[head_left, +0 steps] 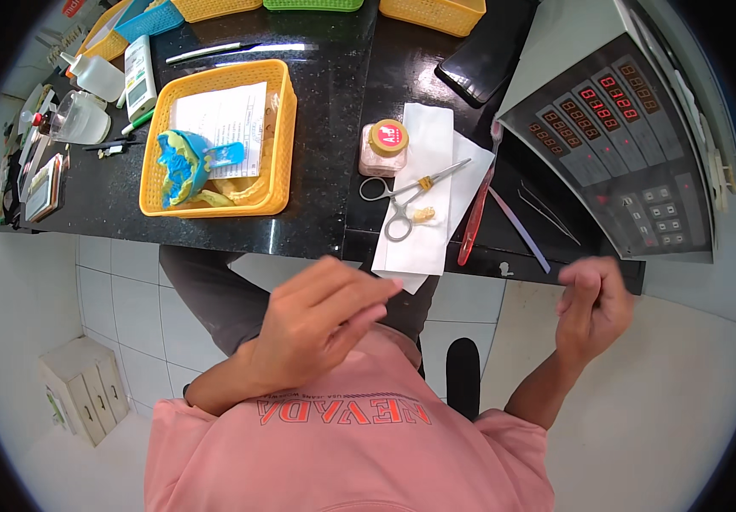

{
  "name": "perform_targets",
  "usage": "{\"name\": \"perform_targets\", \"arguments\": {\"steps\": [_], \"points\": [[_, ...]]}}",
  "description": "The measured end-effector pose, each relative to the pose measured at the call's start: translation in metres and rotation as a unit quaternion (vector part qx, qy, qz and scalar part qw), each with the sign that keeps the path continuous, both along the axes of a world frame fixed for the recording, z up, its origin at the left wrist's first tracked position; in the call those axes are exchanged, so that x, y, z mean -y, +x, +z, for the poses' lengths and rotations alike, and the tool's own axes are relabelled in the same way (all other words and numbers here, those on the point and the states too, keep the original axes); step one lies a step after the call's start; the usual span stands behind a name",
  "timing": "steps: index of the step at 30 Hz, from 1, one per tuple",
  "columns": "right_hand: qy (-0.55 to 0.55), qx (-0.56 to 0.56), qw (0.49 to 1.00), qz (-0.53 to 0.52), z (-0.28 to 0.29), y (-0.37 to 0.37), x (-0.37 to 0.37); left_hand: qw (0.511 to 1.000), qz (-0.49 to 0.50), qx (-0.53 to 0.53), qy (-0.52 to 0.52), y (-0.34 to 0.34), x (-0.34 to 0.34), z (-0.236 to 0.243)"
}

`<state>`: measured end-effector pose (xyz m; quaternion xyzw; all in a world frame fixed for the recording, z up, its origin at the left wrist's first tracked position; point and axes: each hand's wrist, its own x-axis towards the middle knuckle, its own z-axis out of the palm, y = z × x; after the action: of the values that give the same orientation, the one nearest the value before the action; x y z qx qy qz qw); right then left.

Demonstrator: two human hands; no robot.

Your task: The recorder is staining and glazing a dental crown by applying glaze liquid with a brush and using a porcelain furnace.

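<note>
We are holding our left hand (321, 320) and right hand (591, 305) empty, apart, fingers curled, with the scissors (406, 198) waiting at twelve o'clock on the tabletop (325, 128).

You face a black glossy counter (325, 154). On it sits an orange basket (278, 128) to your left, a white paper sheet (428, 145) in the middle with a small jar (384, 147) at its left edge and scissors (411, 192) on it, and a grey control unit (615, 136) to your right.
</note>
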<state>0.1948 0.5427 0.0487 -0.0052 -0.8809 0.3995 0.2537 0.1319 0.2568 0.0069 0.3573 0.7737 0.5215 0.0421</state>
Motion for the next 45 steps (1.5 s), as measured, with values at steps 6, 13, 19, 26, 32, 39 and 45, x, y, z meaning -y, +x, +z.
{"name": "perform_targets", "arguments": {"steps": [6, 13, 19, 26, 32, 39, 45], "points": [[-0.049, -0.019, 0.996, -0.067, -0.061, -0.01, 0.04, 0.968, 0.106, -0.212, -0.083, -0.023, -0.025, -0.022], [-0.138, -0.132, 0.979, -0.076, -0.076, -0.039, 0.06, 0.954, 0.131, -0.24, -0.126, -0.029, -0.037, -0.023], [-0.037, -0.144, 0.986, 0.069, -0.096, -0.035, 0.043, 0.95, 0.11, -0.272, -0.109, -0.039, -0.039, -0.031], [-0.108, -0.113, 0.986, -0.061, -0.092, -0.036, 0.05, 0.941, 0.118, -0.294, -0.122, -0.036, -0.035, -0.033], [-0.129, -0.103, 0.986, -0.024, -0.091, -0.035, 0.043, 0.943, 0.086, -0.288, -0.14, -0.035, -0.03, -0.032], [0.188, -0.114, 0.975, 0.018, -0.072, -0.055, 0.065, 0.948, 0.064, -0.261, -0.171, -0.034, -0.028, -0.032], [0.215, -0.053, 0.975, 0.009, -0.079, -0.062, 0.08, 0.944, 0.07, -0.271, -0.174, -0.035, -0.027, -0.034]]}}
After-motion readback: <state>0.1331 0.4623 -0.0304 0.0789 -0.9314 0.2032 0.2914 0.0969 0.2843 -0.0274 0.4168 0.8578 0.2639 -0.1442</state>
